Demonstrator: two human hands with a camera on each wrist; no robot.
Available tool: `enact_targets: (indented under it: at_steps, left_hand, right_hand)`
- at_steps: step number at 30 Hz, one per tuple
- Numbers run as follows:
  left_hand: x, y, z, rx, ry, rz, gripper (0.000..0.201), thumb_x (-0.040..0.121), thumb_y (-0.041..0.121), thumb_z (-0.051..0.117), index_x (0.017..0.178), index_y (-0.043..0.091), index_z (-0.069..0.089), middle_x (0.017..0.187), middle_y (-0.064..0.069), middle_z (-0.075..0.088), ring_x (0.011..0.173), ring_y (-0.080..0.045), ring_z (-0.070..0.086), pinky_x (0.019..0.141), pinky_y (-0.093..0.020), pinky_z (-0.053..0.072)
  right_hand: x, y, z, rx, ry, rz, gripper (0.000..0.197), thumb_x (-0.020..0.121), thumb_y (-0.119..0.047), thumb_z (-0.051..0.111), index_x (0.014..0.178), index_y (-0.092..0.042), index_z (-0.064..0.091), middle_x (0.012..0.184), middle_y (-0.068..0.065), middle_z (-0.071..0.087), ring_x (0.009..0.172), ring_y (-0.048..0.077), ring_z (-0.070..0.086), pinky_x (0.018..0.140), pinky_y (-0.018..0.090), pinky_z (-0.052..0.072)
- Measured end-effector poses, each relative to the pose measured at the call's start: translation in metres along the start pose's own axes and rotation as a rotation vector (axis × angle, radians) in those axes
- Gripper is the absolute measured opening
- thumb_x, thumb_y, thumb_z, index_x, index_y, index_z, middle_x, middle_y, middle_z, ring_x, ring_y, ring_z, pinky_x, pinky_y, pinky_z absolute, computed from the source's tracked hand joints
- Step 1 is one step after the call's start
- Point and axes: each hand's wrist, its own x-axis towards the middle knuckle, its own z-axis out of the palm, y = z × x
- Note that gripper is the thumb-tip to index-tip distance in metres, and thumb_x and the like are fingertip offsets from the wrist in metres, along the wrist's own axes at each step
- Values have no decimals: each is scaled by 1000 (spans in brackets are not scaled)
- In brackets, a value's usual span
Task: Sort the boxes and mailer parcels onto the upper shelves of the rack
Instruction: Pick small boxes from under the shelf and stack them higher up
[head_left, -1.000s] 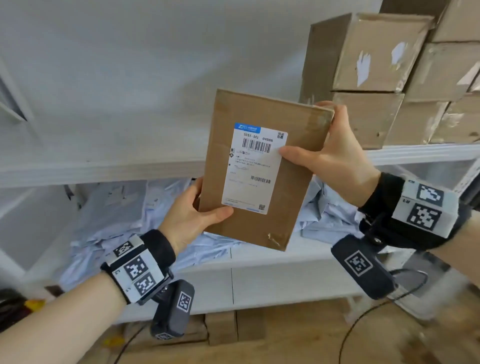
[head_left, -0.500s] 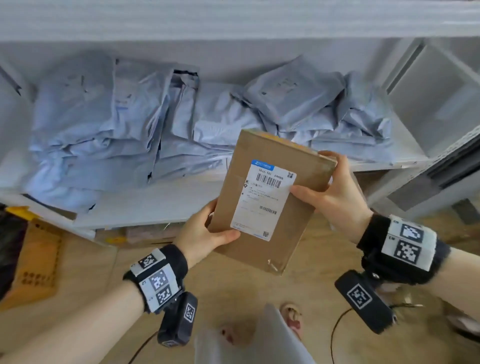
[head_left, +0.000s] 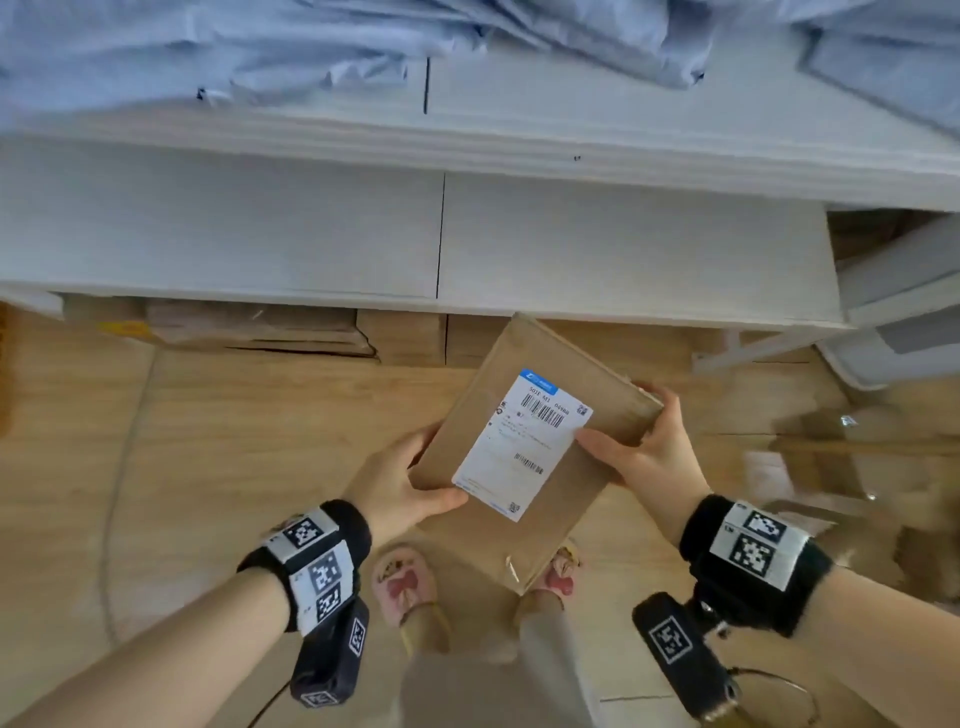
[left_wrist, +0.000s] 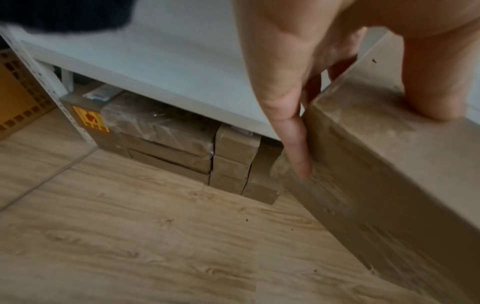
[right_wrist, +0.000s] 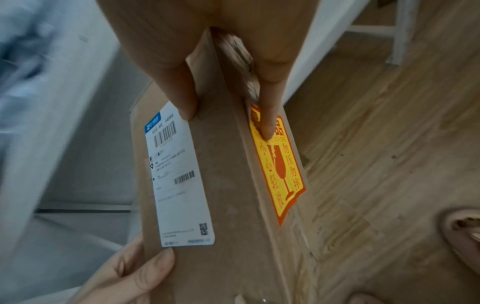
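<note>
Flat brown cardboard box (head_left: 535, 447), white label up, tilted above floor.

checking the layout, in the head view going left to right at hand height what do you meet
left hand → cardboard box, with its white shipping label → right hand. Both hands grip the box by its edges above the wooden floor.

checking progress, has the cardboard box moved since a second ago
Yes. The cardboard box, held by the left hand and right hand, has come down: earlier it was level with the shelf of mailers, now it hangs below that shelf.
</note>
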Motion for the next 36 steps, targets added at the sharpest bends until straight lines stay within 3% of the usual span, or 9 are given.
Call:
enact_targets:
  at_steps: [4, 12, 15, 19, 22, 25, 27, 30, 36]
  left_hand:
    - [55, -58, 28, 16, 10, -30, 75, 72, 24, 83, 136, 35, 47, 121, 16, 63, 108, -1, 60, 97, -28, 49]
    - [173, -160, 62, 36, 104, 16, 71, 71, 30, 82, 134, 37, 49, 117, 18, 64, 103, 3, 61, 87, -19, 49]
    - [222, -186, 69, 32, 142, 54, 68, 74, 30, 80, 133, 38, 48, 115, 18, 64, 103, 2, 61, 86, -19, 49]
    - [283, -209, 73, 11, 186, 126, 57, 77, 26, 79, 126, 34, 51, 112, 17, 65, 99, 4, 62, 87, -22, 51]
    - [322, -219, 72, 82, 252, 188, 49, 75, 33, 78, 116, 44, 52, 109, 18, 66, 95, 4, 62, 83, -22, 51]
    - [351, -227, 73, 132, 287, 237, 55, 74, 37, 78, 121, 47, 50, 112, 21, 65, 101, -1, 62, 92, -32, 51]
    - [365, -231, 74, 158, 313, 262, 58, 74, 39, 77, 125, 47, 49, 111, 24, 65, 103, -1, 62, 93, -33, 51]
    - [382, -232, 77, 116, 347, 285, 59, 76, 39, 77, 129, 42, 51, 108, 24, 66, 101, 1, 62, 93, -32, 51]
    - [387, -227, 87, 34, 385, 267, 62, 73, 46, 76, 129, 37, 50, 112, 20, 65, 104, -4, 62, 96, -38, 50]
  right_hand:
    - [59, 70, 15, 18, -8, 72, 79, 69, -16, 86, 130, -31, 38, 113, -3, 66, 92, 11, 70, 73, 39, 61]
    - [183, 171, 51, 37, -24, 35, 73, 72, -11, 83, 128, -31, 40, 108, -8, 63, 82, 4, 68, 55, 20, 54]
    - [232, 192, 65, 50, -23, -30, 69, 73, -8, 81, 125, -30, 42, 105, -8, 64, 78, 2, 69, 54, 21, 55]
    - [292, 207, 79, 84, -25, -137, 76, 75, -8, 80, 135, -28, 38, 111, -8, 63, 90, 10, 67, 57, 25, 56]
    - [331, 216, 85, 94, -20, -222, 82, 75, -12, 80, 141, -28, 34, 117, -7, 62, 96, 10, 66, 55, 22, 56]
    - [361, 223, 89, 86, -21, -290, 78, 77, -15, 80, 140, -27, 36, 114, -10, 62, 92, 6, 65, 53, 19, 54]
    - [378, 227, 91, 86, -24, -331, 76, 78, -15, 78, 140, -27, 36, 113, -11, 62, 94, 6, 65, 60, 23, 56]
    - [397, 233, 94, 79, -32, -361, 80, 80, -9, 75, 146, -16, 31, 127, -2, 60, 109, 16, 62, 91, 39, 54]
    - [394, 243, 89, 15, -101, -352, 61, 83, -8, 70, 139, -13, 45, 130, -1, 59, 118, 17, 56, 103, 41, 46]
